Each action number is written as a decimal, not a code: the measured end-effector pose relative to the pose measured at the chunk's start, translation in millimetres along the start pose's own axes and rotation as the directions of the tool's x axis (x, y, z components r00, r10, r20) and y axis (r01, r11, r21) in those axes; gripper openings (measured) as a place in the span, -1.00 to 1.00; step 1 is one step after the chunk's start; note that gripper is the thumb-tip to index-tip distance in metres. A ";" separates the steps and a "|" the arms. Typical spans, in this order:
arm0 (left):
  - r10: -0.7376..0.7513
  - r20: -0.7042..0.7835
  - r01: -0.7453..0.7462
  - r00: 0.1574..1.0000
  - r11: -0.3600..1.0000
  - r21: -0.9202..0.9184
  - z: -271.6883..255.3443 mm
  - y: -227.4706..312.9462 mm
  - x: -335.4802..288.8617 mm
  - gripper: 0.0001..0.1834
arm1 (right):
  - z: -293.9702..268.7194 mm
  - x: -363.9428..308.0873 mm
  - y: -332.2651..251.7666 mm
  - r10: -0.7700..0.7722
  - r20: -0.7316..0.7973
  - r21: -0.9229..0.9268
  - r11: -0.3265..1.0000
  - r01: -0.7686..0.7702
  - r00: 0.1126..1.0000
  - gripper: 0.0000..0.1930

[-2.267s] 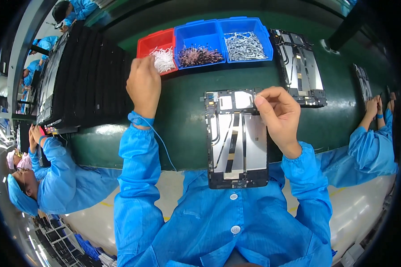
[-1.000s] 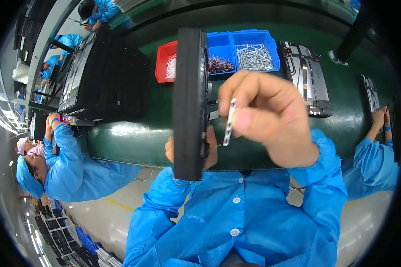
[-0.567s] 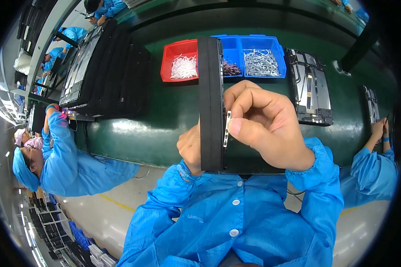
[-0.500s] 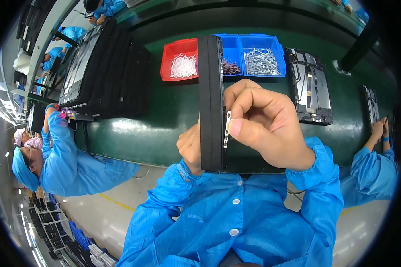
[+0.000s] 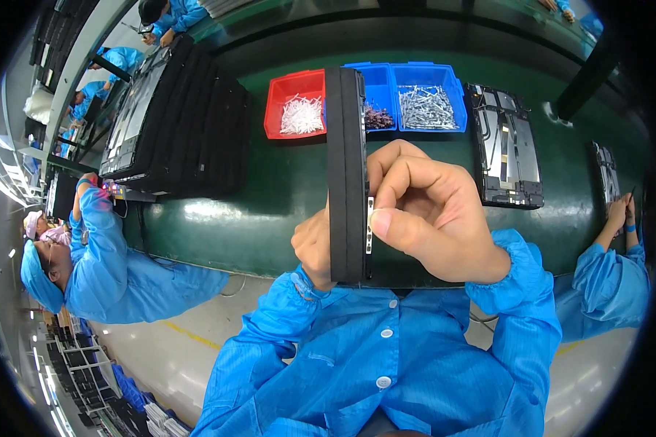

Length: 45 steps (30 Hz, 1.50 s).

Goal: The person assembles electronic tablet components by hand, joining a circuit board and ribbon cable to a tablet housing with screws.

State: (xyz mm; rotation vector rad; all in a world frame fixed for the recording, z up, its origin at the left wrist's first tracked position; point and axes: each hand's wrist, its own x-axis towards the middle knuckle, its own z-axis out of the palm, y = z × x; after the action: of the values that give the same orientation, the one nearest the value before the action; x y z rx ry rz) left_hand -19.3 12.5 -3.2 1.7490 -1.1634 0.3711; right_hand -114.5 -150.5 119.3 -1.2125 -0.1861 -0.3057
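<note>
Upright on its edge, a flat black panel assembly [image 5: 346, 182] stands in front of me, its narrow side toward the camera. My left hand [image 5: 313, 244] grips it from the left; most of those fingers are hidden behind the panel. On the panel's right face, my right hand [image 5: 437, 211] pinches a small slim metal strip [image 5: 369, 227] with dark marks between thumb and forefinger. The strip lies along the panel's face near its lower part. Whether it touches the panel along its whole length I cannot tell.
Behind the panel stand a red bin [image 5: 275, 109] of white pieces and blue bins [image 5: 452, 80] holding silvery and brownish small parts. Another panel assembly [image 5: 506, 149] lies at right. A tall stack of black panels [image 5: 189, 124] rises at left. Co-workers [image 5: 116, 262] sit on both sides.
The metal strip and my right thumb have shifted slightly down along the panel, and the strip now stands straighter against it. The panel sits a little lower in view.
</note>
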 end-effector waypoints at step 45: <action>0.142 -0.042 -0.136 0.989 0.984 0.117 -3.7 22.5 19.2 -0.35 | -8.1 0.7 -4.8 0.205 -0.032 0.194 0.961 -0.195 0.978 -0.93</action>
State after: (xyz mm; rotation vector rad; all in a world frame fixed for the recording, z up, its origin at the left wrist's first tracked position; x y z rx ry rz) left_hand -27.6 3.5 23.9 1.7507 -1.2530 0.5721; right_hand -115.6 -159.7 121.0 -1.0235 -0.0448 -0.1390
